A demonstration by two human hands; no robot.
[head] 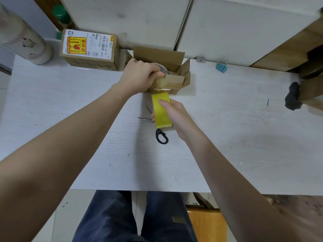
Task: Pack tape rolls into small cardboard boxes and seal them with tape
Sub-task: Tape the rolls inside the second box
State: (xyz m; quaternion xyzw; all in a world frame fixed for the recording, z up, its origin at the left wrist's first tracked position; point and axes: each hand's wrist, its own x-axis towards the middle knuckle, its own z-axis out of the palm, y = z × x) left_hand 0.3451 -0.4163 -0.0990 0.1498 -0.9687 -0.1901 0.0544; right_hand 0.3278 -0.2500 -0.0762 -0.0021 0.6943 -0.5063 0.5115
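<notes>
A small open cardboard box (176, 81) stands at the far middle of the white table (236, 137), its back flap upright. A tape roll (163, 69) sits inside it, mostly hidden by my left hand (139, 75), which grips the box's near left edge with the thumb over the front flap. My right hand (176, 116) holds a yellow tape roll (161, 110) just in front of the box. Its tape end sticks to the box's front wall.
Black-handled scissors (161, 136) lie under the yellow roll, blades pointing left. A sealed labelled carton (89, 49) stands left of the box. A blue binder clip (221, 66) lies at the back right, a dark cloth (293, 96) and wooden pieces at the far right.
</notes>
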